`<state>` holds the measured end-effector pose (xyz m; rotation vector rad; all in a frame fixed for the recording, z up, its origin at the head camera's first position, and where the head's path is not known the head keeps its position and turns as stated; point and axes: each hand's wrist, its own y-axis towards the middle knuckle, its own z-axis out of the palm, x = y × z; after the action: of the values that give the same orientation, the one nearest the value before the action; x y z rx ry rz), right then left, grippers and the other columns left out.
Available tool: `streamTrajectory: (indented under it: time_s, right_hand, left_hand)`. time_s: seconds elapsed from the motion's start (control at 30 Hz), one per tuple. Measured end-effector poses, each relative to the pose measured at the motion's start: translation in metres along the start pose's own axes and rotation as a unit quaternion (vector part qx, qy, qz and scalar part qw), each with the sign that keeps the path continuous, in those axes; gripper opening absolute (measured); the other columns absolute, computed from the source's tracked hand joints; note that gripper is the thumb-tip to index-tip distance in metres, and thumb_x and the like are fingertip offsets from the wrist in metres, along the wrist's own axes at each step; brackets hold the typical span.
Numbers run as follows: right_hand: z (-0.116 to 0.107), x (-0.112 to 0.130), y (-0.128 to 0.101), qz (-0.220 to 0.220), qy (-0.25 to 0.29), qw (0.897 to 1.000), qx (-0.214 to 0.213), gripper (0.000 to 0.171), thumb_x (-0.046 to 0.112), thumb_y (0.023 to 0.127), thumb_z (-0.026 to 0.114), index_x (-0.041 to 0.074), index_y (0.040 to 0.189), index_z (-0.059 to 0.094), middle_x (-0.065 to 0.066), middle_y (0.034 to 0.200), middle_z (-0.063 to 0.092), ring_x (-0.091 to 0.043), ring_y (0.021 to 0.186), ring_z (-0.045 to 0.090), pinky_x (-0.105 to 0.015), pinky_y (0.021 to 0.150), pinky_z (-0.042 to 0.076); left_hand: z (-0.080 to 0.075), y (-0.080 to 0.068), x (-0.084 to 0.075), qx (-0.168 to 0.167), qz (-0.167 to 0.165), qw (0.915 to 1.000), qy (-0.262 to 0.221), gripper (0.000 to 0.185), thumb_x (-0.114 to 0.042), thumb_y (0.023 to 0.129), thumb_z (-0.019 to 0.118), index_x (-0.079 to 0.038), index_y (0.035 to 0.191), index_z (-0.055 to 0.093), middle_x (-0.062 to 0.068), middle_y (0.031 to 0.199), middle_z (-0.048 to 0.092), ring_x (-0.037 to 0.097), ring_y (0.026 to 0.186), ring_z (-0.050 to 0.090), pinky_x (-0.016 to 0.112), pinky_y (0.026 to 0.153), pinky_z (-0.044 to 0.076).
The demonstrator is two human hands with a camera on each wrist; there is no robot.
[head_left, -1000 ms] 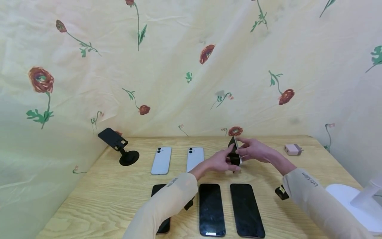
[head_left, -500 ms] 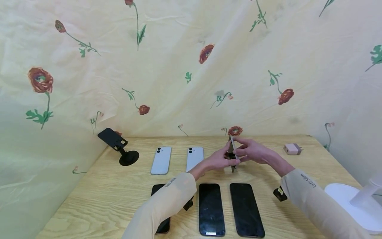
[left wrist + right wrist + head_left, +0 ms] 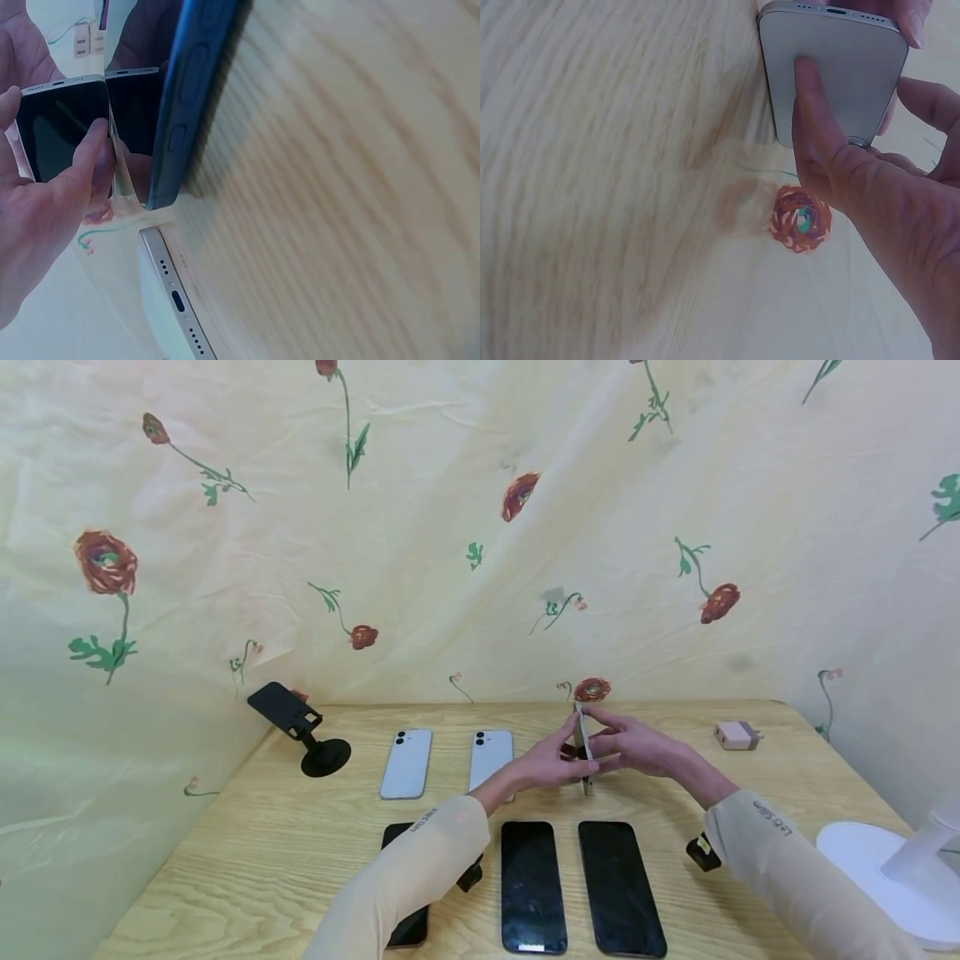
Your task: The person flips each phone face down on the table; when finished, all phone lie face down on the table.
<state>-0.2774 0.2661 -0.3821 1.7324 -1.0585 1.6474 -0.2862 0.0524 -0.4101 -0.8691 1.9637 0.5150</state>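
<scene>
Standing on edge between two hands, a phone (image 3: 580, 745) is held upright over the far middle of the wooden tabletop (image 3: 247, 852), its lower end close to the wood, though whether it touches cannot be told. Fingers of the left hand (image 3: 545, 765) are curled onto its dark screen side, the thumb pressing the glass in the left wrist view (image 3: 64, 135). Opposite it, the right hand (image 3: 637, 748) clamps the pale back, with one finger laid flat on that back and the others wrapped over the end in the right wrist view (image 3: 832, 71). Both hands are thus closed on the same phone, edge-on to the head camera. Toward the far edge, left of the hands, two white phones (image 3: 406, 762) lie face down side by side. Along the near edge three black phones (image 3: 532, 887) lie screen up, the leftmost partly hidden under the left sleeve (image 3: 405, 877). A black phone stand (image 3: 300, 727) sits at the far left corner, its plate tilted. A pinkish charger plug (image 3: 737, 735) lies near the far right corner, well apart from the hands. A white lamp base (image 3: 885, 877) rests at the right edge. Behind the tabletop hangs a cream cloth with red flowers (image 3: 480, 527).
</scene>
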Motion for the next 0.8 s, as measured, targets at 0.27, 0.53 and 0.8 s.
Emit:
streamTrajectory:
  time_s: [0.27, 0.53, 0.8]
  right_hand:
    - [0.004, -0.005, 0.004, 0.01, -0.001, 1.0, 0.004, 0.081, 0.006, 0.103, 0.051, 0.008, 0.16, -0.005, -0.04, 0.139, 0.039, -0.041, 0.124, 0.051, -0.055, 0.098, 0.044]
    - [0.007, -0.006, 0.007, 0.016, -0.01, 1.0, 0.017, 0.081, 0.01, 0.104, 0.052, 0.01, 0.16, -0.006, -0.039, 0.136, 0.041, -0.044, 0.123, 0.05, -0.056, 0.098, 0.043]
    - [0.005, -0.01, 0.009, 0.02, -0.105, 0.994, 0.0, 0.08, 0.016, 0.103, 0.057, 0.01, 0.161, 0.003, -0.035, 0.133, 0.044, -0.038, 0.112, 0.06, -0.052, 0.094, 0.048]
  left_hand:
    - [-0.004, -0.002, 0.003, 0.005, 0.001, 0.9992, -0.04, 0.09, -0.023, 0.099, 0.065, -0.017, 0.162, 0.002, 0.013, 0.128, 0.061, 0.017, 0.116, 0.058, 0.025, 0.093, 0.045]
    - [-0.011, -0.007, 0.004, 0.03, -0.004, 0.9955, -0.09, 0.09, -0.015, 0.1, 0.063, -0.017, 0.162, 0.0, 0.015, 0.134, 0.054, 0.02, 0.123, 0.054, 0.028, 0.093, 0.047]
    - [-0.014, -0.009, 0.007, 0.047, -0.013, 0.9894, -0.137, 0.09, -0.007, 0.1, 0.062, -0.022, 0.162, -0.001, 0.022, 0.145, 0.046, 0.027, 0.129, 0.05, 0.031, 0.094, 0.048]
